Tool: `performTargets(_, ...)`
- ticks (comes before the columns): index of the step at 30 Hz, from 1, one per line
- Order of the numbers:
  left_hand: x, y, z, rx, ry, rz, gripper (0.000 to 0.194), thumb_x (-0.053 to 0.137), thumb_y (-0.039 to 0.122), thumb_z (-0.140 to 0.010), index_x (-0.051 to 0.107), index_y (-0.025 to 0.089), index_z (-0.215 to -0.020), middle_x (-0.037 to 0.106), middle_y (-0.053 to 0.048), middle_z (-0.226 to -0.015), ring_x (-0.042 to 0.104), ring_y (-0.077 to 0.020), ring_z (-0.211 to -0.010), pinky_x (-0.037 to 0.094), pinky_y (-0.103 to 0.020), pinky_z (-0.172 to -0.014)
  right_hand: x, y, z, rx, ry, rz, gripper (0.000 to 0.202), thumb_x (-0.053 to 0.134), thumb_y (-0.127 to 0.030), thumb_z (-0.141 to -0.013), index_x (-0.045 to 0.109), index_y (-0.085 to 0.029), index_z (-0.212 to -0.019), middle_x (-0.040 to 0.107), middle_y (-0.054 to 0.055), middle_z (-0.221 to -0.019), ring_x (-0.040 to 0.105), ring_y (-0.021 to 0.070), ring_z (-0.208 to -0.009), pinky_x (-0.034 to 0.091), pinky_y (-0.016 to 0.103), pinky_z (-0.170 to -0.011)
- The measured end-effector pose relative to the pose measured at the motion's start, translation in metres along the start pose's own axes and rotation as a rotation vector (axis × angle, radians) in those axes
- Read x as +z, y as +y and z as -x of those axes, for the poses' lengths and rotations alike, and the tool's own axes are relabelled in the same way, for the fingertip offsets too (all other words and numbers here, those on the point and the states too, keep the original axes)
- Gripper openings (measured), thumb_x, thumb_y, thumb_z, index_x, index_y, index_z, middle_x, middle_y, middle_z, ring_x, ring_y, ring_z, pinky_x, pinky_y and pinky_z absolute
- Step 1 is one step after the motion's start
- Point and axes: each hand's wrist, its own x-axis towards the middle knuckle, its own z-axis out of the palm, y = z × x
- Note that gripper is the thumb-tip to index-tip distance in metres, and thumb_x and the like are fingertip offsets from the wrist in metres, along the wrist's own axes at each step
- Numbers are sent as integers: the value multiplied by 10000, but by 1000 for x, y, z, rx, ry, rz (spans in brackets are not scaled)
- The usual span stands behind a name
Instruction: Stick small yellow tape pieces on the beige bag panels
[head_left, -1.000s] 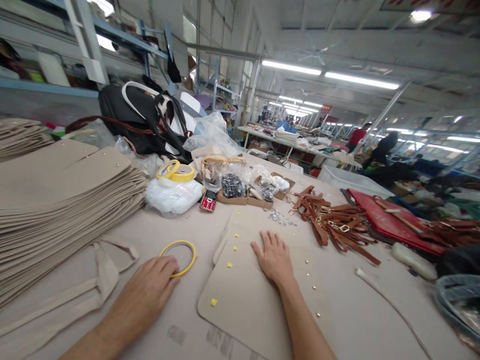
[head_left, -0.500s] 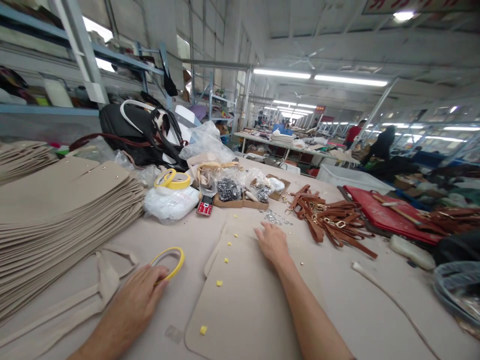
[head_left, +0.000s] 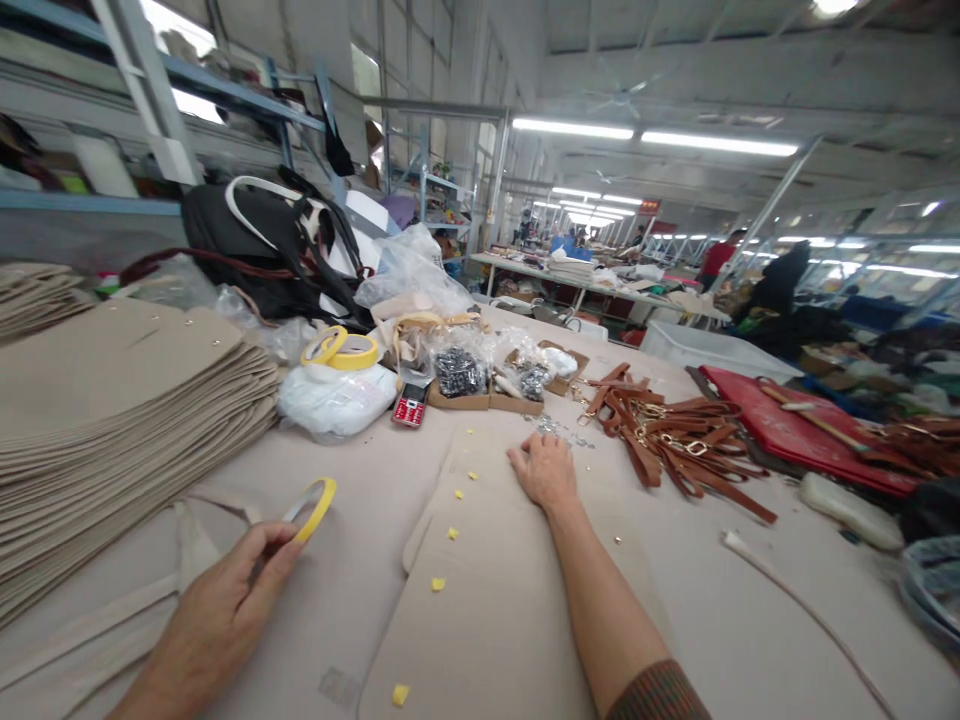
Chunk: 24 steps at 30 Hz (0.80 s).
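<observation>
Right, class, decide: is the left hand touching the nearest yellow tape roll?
Touching. The head view shows the left hand gripping the yellow tape roll by its near edge.

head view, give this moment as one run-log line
left hand: gripping yellow ring-shaped tape roll, tilted | right hand: at far end of flat beige panel | small yellow pieces: along panel's left edge

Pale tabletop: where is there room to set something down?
Bare tabletop shows between the yellow tape roll in the left hand and the beige panels with yellow tabs, and between those panels and the thin pale cord. The far side is crowded with cardboard trays and brown straps; the left, with stacked beige sheets.
</observation>
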Motion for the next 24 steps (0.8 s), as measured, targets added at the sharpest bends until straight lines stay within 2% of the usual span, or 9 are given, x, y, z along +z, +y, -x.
performTargets(5,-4,11,3,-33,6,99,406,416,601,-858,546,225,-939,650,10,-765,620,-188,-707,459,-249,-632,-4,-6,16,6,-9,5,429,418,-526,-910,633,-188,-1061,592,142,-1094,468,297,-1078,337,395,-898)
performTargets(11,-19,33,15,-7,-22,294,326,431,516,-890,521,207,-946,693,-26,-879,626,-201,-861,449,-294,-792,-8,-9,40,32,-37,-2,459,404,-536,-909,632,-183,-1092,584,153,-1110,465,318,-1091,330,424,-914)
performTargets(14,-26,48,33,25,-71,339,296,428,471,-911,524,197,-966,690,-27,-861,616,-183,-816,443,-279,-745,-10,-12,52,37,-36,-18,456,419,-530,-903,641,-175,-1082,587,158,-1097,471,330,-1090,331,437,-920)
performTargets(18,-24,65,68,62,-149,407,265,409,430,-935,534,198,-962,675,-17,-826,600,-160,-734,436,-256,-670,-14,-17,65,51,-26,-66,463,454,-513,-889,649,-141,-1085,588,188,-1113,468,349,-1125,328,465,-946)
performTargets(21,-20,73,93,123,-164,443,245,394,391,-947,547,201,-921,659,-22,-824,604,-167,-779,456,-269,-721,-24,-16,69,44,-35,-159,454,489,-493,-869,660,-127,-1076,611,194,-1123,496,337,-1132,344,459,-967)
performTargets(24,-22,79,112,237,-144,406,234,380,359,-954,547,207,-893,630,-32,-864,586,-176,-854,451,-325,-892,-42,-12,77,24,-38,-307,452,461,-421,-881,624,-102,-1158,636,180,-1147,557,279,-1096,391,406,-965)
